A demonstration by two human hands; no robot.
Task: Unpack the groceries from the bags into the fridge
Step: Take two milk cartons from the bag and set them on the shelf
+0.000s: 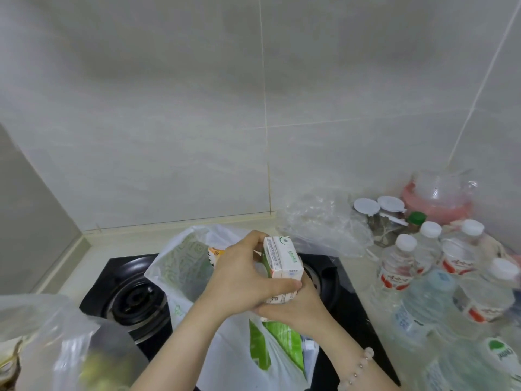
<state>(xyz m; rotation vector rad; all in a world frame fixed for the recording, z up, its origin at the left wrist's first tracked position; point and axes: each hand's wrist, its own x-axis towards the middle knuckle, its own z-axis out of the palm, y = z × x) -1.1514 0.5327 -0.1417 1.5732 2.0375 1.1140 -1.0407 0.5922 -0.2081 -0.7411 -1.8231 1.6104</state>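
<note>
A white and green carton (282, 259) is held upright above a white plastic grocery bag (183, 266) that sits on the black gas stove (127, 300). My left hand (242, 277) grips the carton's left side with the thumb across its front. My right hand (296, 309) holds it from below and from the right. Inside the bag an orange and white package (215, 253) shows behind my left hand. A green and white pack (279, 337) lies in the bag's front part. The fridge is out of view.
Several water bottles (400, 261) with white caps crowd the counter at right, with jars (366, 210) and a pink container (439, 201) behind them. A crumpled clear bag (318, 221) lies at the back. Another clear bag (70, 351) with produce sits at the lower left.
</note>
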